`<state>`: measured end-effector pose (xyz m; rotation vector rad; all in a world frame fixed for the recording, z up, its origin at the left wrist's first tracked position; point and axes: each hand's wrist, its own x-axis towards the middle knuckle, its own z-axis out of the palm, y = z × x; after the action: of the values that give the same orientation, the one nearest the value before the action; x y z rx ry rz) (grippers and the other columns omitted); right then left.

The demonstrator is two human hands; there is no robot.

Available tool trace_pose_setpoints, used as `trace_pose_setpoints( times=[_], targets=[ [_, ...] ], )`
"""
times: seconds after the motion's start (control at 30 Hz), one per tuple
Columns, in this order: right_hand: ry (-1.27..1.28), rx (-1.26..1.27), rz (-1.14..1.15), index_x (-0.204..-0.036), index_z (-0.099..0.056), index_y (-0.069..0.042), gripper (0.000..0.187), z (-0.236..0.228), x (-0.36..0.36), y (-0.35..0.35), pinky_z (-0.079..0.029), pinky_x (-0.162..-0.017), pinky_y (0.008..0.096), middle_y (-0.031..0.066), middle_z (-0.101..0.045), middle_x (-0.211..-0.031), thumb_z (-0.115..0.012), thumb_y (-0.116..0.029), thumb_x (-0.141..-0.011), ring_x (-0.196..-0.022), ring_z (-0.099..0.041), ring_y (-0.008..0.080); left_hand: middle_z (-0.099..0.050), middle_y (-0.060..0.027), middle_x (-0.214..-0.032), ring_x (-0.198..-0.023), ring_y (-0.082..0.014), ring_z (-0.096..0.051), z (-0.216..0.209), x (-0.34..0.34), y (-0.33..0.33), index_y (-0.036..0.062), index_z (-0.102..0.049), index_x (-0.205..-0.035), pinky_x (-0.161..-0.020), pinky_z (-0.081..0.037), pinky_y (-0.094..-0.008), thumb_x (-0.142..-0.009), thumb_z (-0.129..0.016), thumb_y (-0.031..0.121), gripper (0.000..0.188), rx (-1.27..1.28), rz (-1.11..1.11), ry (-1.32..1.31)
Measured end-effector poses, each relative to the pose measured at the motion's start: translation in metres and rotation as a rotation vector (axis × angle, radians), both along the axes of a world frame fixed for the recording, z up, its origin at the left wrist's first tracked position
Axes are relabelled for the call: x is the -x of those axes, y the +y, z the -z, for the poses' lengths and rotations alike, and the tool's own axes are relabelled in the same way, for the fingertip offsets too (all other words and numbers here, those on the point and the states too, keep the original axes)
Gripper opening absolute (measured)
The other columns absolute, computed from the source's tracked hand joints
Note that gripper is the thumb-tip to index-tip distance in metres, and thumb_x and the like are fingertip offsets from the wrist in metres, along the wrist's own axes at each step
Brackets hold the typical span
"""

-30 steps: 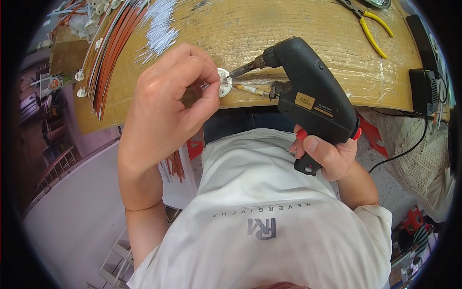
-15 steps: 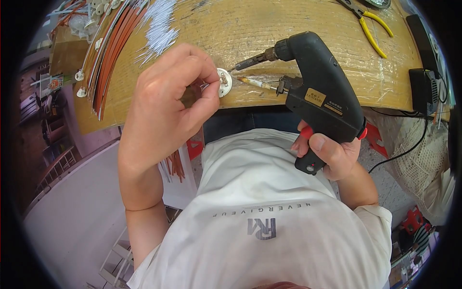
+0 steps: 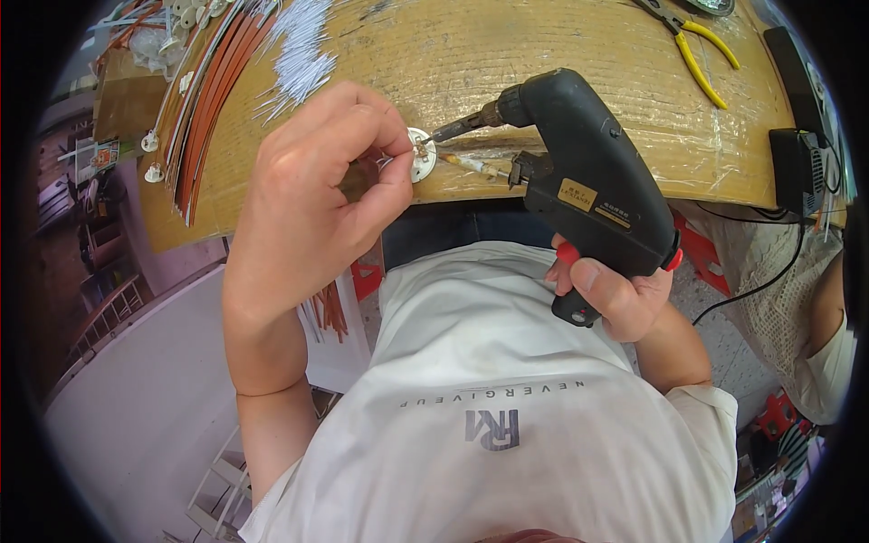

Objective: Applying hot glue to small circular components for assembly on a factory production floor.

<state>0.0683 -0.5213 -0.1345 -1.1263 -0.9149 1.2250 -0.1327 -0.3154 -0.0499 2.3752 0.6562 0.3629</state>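
My left hand (image 3: 330, 190) pinches between thumb and fingers at the left side of a small round white disc (image 3: 423, 165) with metal contacts, near the table's front edge. Whether the fingertips also hold a thin wire there is hidden. In my right hand (image 3: 620, 290) is a black soldering gun (image 3: 588, 154) with a red trigger, gripped by its handle. Its tip (image 3: 439, 138) reaches left onto the disc's contacts. Below that tip, a thin brush-like stick (image 3: 475, 165) with a pale handle points at the disc; the gun's front bracket partly covers its right end.
Orange and white wires (image 3: 213, 109) lie at the table's left, beside a pile of short white wires (image 3: 303, 59). Yellow-handled pliers (image 3: 701, 59) rest at the far right. A black power adapter (image 3: 797, 172) and cable sit at the right edge. Another person's arm (image 3: 828, 303) shows at far right.
My right hand has brought the soldering gun left and slightly down, so its tip now meets the disc. My left hand stays put. Another person's arm has come in at the right.
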Motion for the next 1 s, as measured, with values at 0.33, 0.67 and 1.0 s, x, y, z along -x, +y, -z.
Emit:
trace_pose_setpoints(
  times=[0.33,0.67,1.0],
  targets=[
    [-0.041,-0.029,-0.036,-0.129,-0.051,0.009,0.046,0.001,-0.001,0.000,-0.060,-0.067,0.0333,0.0166,-0.068,-0.098,-0.058,-0.007,-0.087,-0.072,-0.068,0.0176,-0.067,-0.0097,-0.092,-0.079,-0.0160,-0.062,0.000,0.000,0.000,-0.0027,-0.065,-0.085,-0.070,-0.049,-0.0263,-0.079,-0.069,-0.008,0.009,0.011,-0.007,0.009],
    [-0.023,0.032,-0.030,-0.129,-0.052,0.007,0.047,-0.003,0.003,0.002,-0.060,-0.066,0.0332,0.0160,-0.066,-0.100,-0.060,-0.010,-0.086,-0.072,-0.067,0.0171,-0.067,-0.0099,-0.092,-0.078,-0.0155,-0.062,0.001,0.001,-0.001,-0.0032,-0.064,-0.085,-0.069,-0.049,-0.0260,-0.080,-0.070,-0.008,0.009,0.021,-0.008,0.002],
    [0.040,0.044,0.035,-0.122,-0.055,0.009,0.040,-0.005,0.002,0.000,-0.062,-0.070,0.0387,0.0172,-0.067,-0.100,-0.060,-0.009,-0.087,-0.069,-0.068,0.0197,-0.067,-0.0098,-0.091,-0.079,-0.0158,-0.063,0.001,0.002,-0.001,-0.0033,-0.064,-0.085,-0.070,-0.049,-0.0261,-0.079,-0.069,-0.008,0.009,0.019,-0.014,0.004]
  ],
)
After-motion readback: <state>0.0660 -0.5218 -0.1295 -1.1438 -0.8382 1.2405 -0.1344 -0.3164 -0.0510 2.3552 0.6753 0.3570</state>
